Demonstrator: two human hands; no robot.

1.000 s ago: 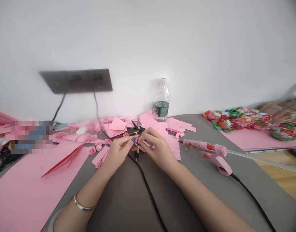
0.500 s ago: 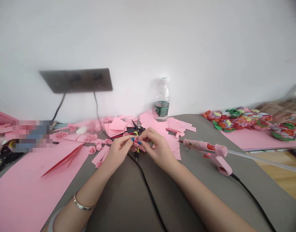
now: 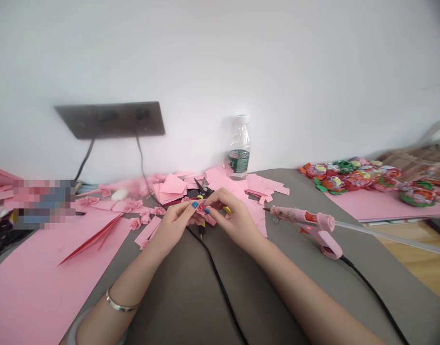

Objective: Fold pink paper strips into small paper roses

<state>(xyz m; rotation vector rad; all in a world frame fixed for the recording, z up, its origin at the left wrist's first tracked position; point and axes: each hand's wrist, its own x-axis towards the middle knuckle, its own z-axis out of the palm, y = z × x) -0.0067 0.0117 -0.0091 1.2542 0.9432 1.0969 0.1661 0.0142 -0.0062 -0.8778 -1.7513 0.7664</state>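
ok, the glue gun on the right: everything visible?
The pink glue gun lies on the grey table, clear of the right hand. Its nozzle points left. A clear glue stick juts from the back, a black cord leaves the handle, and a red light glows near the trigger.

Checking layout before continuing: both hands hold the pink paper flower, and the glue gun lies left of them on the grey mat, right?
No. The head view shows the glue gun right of the left hand and right hand, on the grey mat; both hold the pink paper flower.
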